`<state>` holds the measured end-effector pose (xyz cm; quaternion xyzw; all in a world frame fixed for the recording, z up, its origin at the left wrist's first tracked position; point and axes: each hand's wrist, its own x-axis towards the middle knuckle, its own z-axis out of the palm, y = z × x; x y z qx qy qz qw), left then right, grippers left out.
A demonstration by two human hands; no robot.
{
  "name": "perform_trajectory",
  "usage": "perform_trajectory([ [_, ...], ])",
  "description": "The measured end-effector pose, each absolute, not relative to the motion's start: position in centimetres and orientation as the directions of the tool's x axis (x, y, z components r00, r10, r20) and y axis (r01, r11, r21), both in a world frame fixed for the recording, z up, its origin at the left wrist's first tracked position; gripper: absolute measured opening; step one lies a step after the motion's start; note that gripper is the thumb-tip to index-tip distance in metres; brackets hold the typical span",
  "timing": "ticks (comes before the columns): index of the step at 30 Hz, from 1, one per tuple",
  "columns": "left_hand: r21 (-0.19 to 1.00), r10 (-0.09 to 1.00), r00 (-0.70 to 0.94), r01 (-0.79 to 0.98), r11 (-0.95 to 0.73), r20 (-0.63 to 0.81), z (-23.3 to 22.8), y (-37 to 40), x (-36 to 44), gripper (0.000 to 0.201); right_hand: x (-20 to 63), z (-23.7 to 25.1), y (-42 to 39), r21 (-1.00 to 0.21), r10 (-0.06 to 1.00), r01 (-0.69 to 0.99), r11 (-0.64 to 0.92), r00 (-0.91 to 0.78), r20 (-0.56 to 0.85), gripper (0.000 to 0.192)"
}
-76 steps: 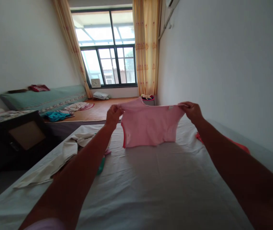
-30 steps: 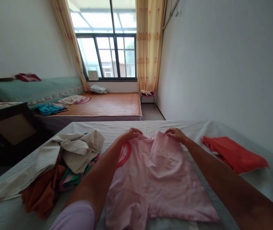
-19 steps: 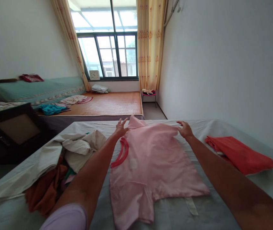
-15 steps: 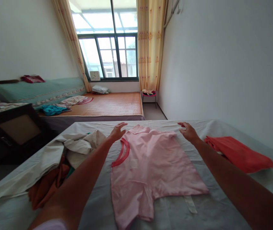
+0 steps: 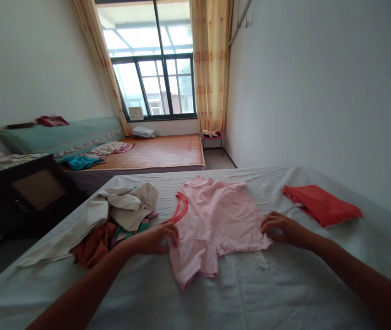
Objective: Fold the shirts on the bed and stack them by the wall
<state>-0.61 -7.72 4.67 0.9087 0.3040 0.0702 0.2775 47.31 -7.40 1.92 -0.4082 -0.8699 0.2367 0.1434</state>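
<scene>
A pink T-shirt point(image 5: 226, 215) with a red neckband lies spread on its side on the white sheet point(image 5: 250, 293), its neck toward the left. At the shoulder below the neckband, my left hand point(image 5: 157, 238) has its fingers closed on the fabric. My right hand point(image 5: 283, 229) pinches the shirt at the hem on the right, near the lower corner. A white label strip point(image 5: 261, 260) sticks out from under the hem. Both hands rest low, close to the sheet.
Left of the shirt is a heap of clothes point(image 5: 130, 206), beige, rust and green. A folded red garment point(image 5: 322, 204) lies at the right. Beyond stand a bed with an orange-brown mat point(image 5: 168, 149), a dark cabinet point(image 5: 37, 192) and a small stool point(image 5: 212, 136).
Both hands have come from the shirt's far edge toward me and closed on its left and right sides. The shirt still lies spread out; the view has shifted slightly.
</scene>
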Motion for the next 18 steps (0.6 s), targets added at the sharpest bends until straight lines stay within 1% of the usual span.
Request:
perform_trajectory([
  [2, 0.531, 0.610, 0.792, 0.527, -0.664, -0.022, 4.4, -7.5, -0.3, 0.025, 47.1, 1.9, -7.8, -0.524, 0.800, 0.662, 0.535, -0.596, 0.064, 0.017],
  [3, 0.526, 0.612, 0.791, 0.527, -0.668, -0.016, 4.5, -7.4, -0.3, 0.018, 47.3, 2.2, -8.1, -0.537, 0.804, 0.668, 0.515, -0.594, 0.032, 0.018],
  [4, 0.525, 0.609, 0.793, 0.524, -0.671, -0.015, 4.6, -7.4, -0.4, 0.014, 47.7, 2.6, -8.3, -0.557, 0.798, 0.674, 0.485, -0.601, -0.032, 0.020],
  [6, 0.536, 0.581, 0.813, 0.510, -0.673, -0.045, 5.2, -7.4, -0.7, 0.010, 48.8, 3.7, -8.5, -0.597, 0.750, 0.682, 0.421, -0.633, -0.194, 0.024],
  [7, 0.548, 0.558, 0.826, 0.501, -0.670, -0.074, 5.6, -7.3, -0.8, 0.011, 49.2, 4.3, -8.4, -0.612, 0.725, 0.681, 0.403, -0.645, -0.241, 0.027],
  [8, 0.559, 0.542, 0.834, 0.498, -0.662, -0.102, 6.0, -7.1, -0.8, 0.014, 49.5, 4.9, -8.1, -0.623, 0.723, 0.677, 0.392, -0.646, -0.246, 0.031],
  [9, 0.567, 0.539, 0.833, 0.504, -0.651, -0.122, 6.4, -6.9, -0.7, 0.017, 49.3, 5.3, -7.6, -0.627, 0.749, 0.675, 0.390, -0.628, -0.211, 0.035],
  [10, 0.568, 0.558, 0.820, 0.521, -0.637, -0.127, 6.6, -6.4, -0.4, 0.020, 48.8, 5.6, -6.9, -0.621, 0.794, 0.678, 0.393, -0.591, -0.142, 0.039],
  [11, 0.563, 0.600, 0.793, 0.545, -0.621, -0.105, 6.6, -5.9, 0.1, 0.023, 47.8, 5.7, -6.1, -0.606, 0.838, 0.686, 0.403, -0.542, -0.056, 0.043],
  [13, 0.543, 0.713, 0.701, 0.592, -0.595, 0.016, 6.1, -4.7, 1.7, 0.030, 44.5, 5.0, -4.5, -0.552, 0.876, 0.708, 0.440, -0.473, 0.093, 0.049],
  [14, 0.528, 0.751, 0.654, 0.609, -0.592, 0.088, 5.5, -4.1, 2.6, 0.032, 42.5, 4.4, -3.7, -0.516, 0.861, 0.703, 0.488, -0.485, 0.154, 0.051],
  [15, 0.507, 0.773, 0.618, 0.624, -0.595, 0.147, 4.7, -3.6, 3.6, 0.034, 40.4, 3.5, -3.0, -0.486, 0.824, 0.680, 0.549, -0.538, 0.178, 0.052],
  [17, 0.435, 0.786, 0.593, 0.670, -0.602, 0.174, 2.7, -3.0, 5.3, 0.040, 36.8, 1.4, -1.3, -0.431, 0.726, 0.616, 0.660, -0.671, 0.153, 0.051],
  [18, 0.389, 0.793, 0.588, 0.701, -0.597, 0.158, 1.7, -2.9, 5.9, 0.046, 35.7, 0.4, -0.3, -0.402, 0.706, 0.616, 0.678, -0.697, 0.122, 0.051],
])
